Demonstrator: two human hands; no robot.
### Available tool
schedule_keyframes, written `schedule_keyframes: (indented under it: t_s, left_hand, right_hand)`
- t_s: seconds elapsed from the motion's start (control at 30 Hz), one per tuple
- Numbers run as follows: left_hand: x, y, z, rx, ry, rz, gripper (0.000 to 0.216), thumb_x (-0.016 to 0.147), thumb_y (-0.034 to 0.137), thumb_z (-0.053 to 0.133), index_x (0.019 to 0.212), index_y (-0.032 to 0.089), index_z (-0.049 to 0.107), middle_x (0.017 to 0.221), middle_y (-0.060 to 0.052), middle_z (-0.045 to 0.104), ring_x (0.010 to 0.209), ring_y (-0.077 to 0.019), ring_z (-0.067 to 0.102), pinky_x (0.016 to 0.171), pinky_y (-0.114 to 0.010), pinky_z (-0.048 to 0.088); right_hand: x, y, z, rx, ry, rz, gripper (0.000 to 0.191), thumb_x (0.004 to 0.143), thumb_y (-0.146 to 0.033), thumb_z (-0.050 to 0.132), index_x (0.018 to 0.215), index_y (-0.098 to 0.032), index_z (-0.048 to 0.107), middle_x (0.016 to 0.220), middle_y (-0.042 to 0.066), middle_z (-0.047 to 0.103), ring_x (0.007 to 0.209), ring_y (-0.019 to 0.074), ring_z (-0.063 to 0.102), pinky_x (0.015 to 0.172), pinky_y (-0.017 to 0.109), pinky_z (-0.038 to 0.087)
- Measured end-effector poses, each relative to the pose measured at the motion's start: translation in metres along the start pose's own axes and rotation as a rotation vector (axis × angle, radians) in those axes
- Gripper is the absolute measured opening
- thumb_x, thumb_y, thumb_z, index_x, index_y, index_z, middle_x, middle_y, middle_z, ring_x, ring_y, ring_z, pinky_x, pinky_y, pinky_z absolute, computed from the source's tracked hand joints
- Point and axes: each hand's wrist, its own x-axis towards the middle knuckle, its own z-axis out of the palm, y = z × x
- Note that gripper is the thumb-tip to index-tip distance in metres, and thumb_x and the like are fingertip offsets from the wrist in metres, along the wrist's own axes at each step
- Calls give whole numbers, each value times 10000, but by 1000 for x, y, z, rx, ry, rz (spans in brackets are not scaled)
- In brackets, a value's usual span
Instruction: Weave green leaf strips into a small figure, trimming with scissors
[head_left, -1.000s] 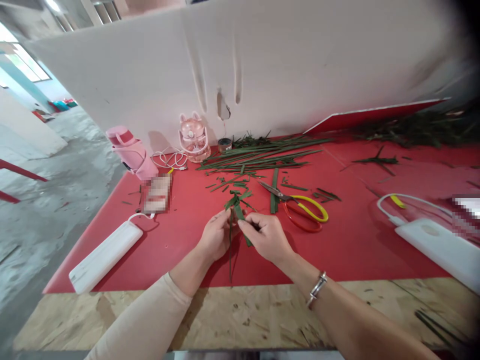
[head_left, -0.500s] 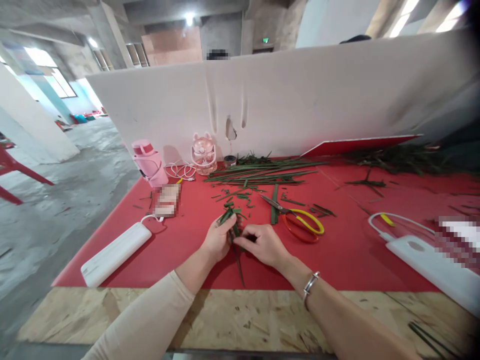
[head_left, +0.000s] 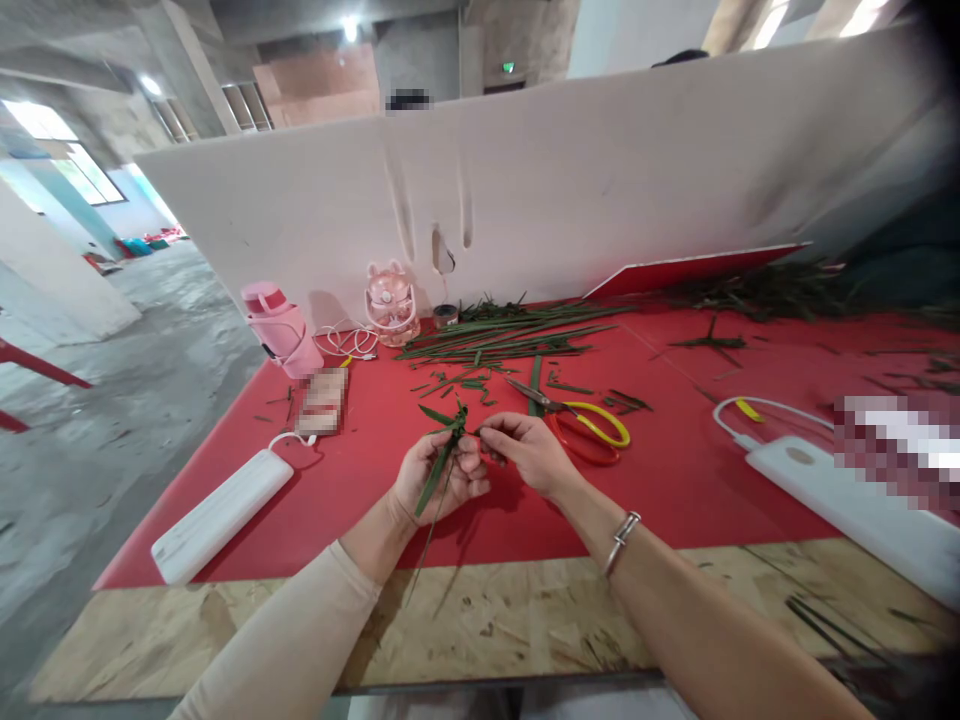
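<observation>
My left hand (head_left: 439, 478) is turned palm up above the red mat (head_left: 660, 480), its fingers curled round a folded green leaf piece (head_left: 442, 450) whose thin stem trails down towards the table edge. My right hand (head_left: 525, 450) pinches a short strip of the same leaf piece just to the right, fingertips nearly touching the left hand. A metal bracelet (head_left: 622, 540) sits on my right wrist. Red-and-yellow scissors (head_left: 585, 425) lie on the mat just behind my right hand.
A bundle of long green leaf strips (head_left: 510, 330) and cut scraps lie at the back. A pink bottle (head_left: 279, 328), a pink fan (head_left: 390, 300), white power banks (head_left: 217, 515) (head_left: 847, 505) with cables sit around. A white partition (head_left: 525, 190) closes the back; bare chipboard (head_left: 487, 620) runs along the near edge.
My left hand has turned palm up and lifted the leaf piece off the mat. My right hand has shifted to pinch its right end. The camera tilted slightly.
</observation>
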Motion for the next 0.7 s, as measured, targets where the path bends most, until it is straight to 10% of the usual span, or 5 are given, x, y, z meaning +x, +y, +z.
schedule_keyframes:
  t_s: [0.17,0.33,0.57,0.7]
  left_hand:
    - [6,-5,-1,274,205,15,388,746,480,511,710,111,626,585,-45,545,556,-126,526,605,-270,450]
    - [10,-7,-2,425,413,467,256,699,381,628,819,156,603,646,17,552,534,-75,492,539,-198,432]
    - [13,-9,1,446,325,461,305,619,242,721,892,148,622,670,7,594,534,-69,506,535,-194,410]
    - [14,-12,-1,638,503,686,202,610,175,712,806,142,671,653,1,602,575,-75,498,583,-188,401]
  right_hand:
    - [3,-1,-7,-50,168,-44,271,692,-430,641,697,-165,588,505,-44,517,421,68,416,429,204,339]
    - [1,-6,-11,-301,303,-223,245,735,-412,604,727,-168,625,549,-22,540,479,92,447,479,221,364]
    - [-7,-4,0,-447,204,-323,194,745,-367,602,691,-181,612,604,-1,577,546,123,488,530,242,392]
    - [-6,-4,4,-265,174,-227,189,720,-369,619,745,-186,579,619,-2,569,550,122,509,525,243,424]
